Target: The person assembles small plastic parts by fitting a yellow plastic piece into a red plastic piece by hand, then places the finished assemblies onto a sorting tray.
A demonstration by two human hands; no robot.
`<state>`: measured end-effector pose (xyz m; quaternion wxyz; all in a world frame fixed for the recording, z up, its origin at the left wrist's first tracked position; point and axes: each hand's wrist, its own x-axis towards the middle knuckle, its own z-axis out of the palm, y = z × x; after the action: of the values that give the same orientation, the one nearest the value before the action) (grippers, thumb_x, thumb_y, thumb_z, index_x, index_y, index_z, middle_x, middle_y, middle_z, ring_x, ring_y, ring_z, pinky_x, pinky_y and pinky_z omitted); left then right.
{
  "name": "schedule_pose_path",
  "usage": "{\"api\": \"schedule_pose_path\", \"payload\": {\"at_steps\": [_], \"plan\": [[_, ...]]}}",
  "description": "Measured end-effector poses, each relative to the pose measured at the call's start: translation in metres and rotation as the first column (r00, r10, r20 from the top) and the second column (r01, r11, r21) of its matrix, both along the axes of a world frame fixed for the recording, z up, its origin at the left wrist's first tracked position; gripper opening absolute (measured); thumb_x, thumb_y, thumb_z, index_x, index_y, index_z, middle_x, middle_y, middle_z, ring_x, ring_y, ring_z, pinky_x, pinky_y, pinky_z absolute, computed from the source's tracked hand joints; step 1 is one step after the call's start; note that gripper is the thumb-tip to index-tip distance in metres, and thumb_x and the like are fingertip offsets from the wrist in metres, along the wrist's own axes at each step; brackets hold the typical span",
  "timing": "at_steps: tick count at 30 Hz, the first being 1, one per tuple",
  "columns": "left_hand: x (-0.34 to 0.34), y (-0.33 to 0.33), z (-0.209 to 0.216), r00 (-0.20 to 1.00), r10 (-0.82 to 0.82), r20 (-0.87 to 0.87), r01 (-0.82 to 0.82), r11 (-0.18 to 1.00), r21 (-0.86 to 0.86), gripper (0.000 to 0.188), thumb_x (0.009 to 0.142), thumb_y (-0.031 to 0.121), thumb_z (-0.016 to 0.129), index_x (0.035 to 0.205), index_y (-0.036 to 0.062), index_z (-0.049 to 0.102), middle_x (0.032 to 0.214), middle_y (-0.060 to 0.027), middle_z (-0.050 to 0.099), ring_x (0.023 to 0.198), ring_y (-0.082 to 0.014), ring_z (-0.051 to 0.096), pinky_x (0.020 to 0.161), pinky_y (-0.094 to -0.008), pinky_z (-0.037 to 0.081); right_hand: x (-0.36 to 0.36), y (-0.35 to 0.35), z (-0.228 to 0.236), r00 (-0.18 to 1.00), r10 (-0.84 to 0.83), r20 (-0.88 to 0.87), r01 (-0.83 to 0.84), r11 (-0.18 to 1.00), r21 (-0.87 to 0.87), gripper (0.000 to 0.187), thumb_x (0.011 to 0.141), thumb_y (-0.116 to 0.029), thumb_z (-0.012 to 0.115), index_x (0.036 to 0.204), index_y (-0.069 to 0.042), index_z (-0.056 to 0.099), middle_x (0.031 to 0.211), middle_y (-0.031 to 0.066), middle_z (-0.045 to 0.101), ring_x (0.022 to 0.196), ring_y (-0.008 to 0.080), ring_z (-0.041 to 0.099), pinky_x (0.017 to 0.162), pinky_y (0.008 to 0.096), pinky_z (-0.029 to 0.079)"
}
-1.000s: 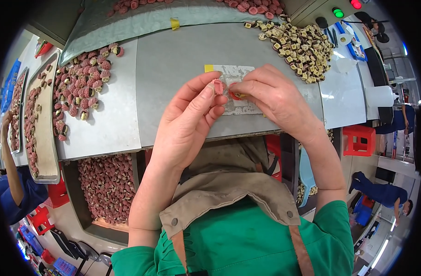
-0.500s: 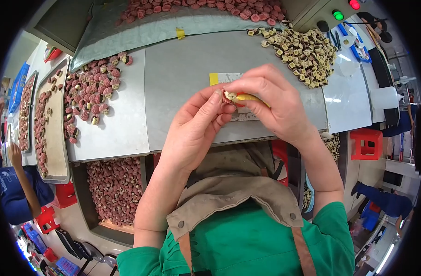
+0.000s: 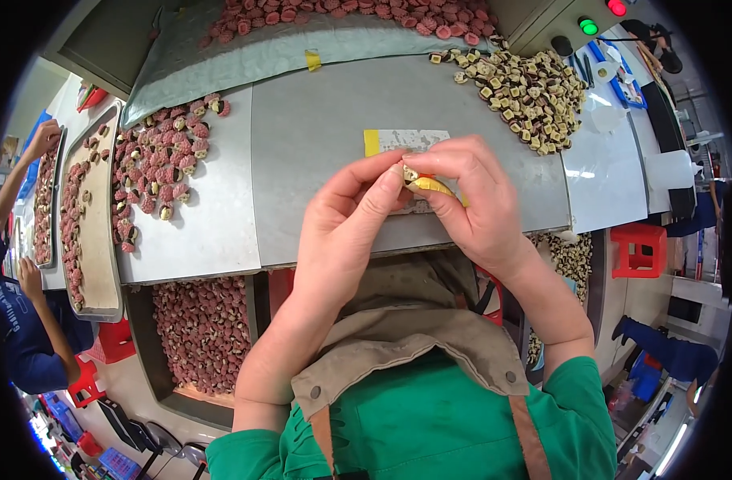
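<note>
My two hands meet over the grey table. My left hand is closed, pinching a small cream-coloured piece between thumb and fingers. Against that piece, my right hand is closed around a slim yellow-and-red object, whose kind I cannot make out. Under my hands lies a worn pale plate with a yellow end, partly covered by them. To the left spread pink, ridged pieces with dark and cream parts. Small cream-and-dark pieces are heaped at the far right.
More pink pieces lie on a pale cloth at the back. A tray stands left, near a co-worker's arm. Below the table edge, a bin holds pink pieces. A red stool is at right.
My hands have drawn closer together and slightly lower, with the right fingers now bent over the piece. At left, the co-worker's arm has reached up toward the far tray.
</note>
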<state>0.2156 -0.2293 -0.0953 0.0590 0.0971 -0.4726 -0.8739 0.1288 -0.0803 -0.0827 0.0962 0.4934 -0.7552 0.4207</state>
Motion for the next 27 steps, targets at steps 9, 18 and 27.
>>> {"api": "schedule_pose_path", "payload": {"at_steps": [9, 18, 27], "plan": [[0.002, 0.007, 0.015, 0.995, -0.073, 0.066, 0.075, 0.997, -0.028, 0.055, 0.088, 0.01, 0.063, 0.136, -0.0007, 0.037, 0.102, -0.0089, 0.062, 0.093, -0.0115, 0.058, 0.083, -0.0251, 0.047, -0.005, 0.008, 0.004, 0.989, 0.072, 0.127, -0.077, 0.996, 0.037, 0.028, 0.073, -0.017, 0.076, 0.096, -0.008, 0.064, 0.095, 0.0052, 0.058, 0.09, 0.0215, 0.056, 0.078, 0.0311, 0.047], [0.001, 0.013, 0.011, 0.995, -0.083, 0.051, 0.092, 0.973, -0.213, 0.051, 0.085, 0.005, 0.064, 0.13, -0.0016, 0.04, 0.095, -0.0072, 0.061, 0.086, -0.0104, 0.06, 0.08, -0.0249, 0.049, -0.006, 0.012, -0.004, 0.998, 0.062, -0.026, -0.063, 0.998, -0.019, 0.028, 0.068, -0.014, 0.079, 0.091, -0.009, 0.064, 0.088, 0.0049, 0.059, 0.082, 0.0221, 0.056, 0.071, 0.0328, 0.047], [0.005, -0.142, 0.03, 0.896, 0.425, -0.128, -0.336, 0.459, -0.822, 0.027, 0.092, 0.013, 0.059, 0.116, 0.0013, 0.058, 0.102, -0.0028, 0.06, 0.086, -0.0071, 0.054, 0.074, -0.0206, 0.045, -0.072, 0.048, 0.013, 0.943, -0.143, -0.3, 0.211, 0.955, 0.21, 0.027, 0.079, -0.019, 0.068, 0.102, -0.006, 0.061, 0.097, 0.0102, 0.061, 0.091, 0.0296, 0.057, 0.082, 0.0396, 0.045]]}}
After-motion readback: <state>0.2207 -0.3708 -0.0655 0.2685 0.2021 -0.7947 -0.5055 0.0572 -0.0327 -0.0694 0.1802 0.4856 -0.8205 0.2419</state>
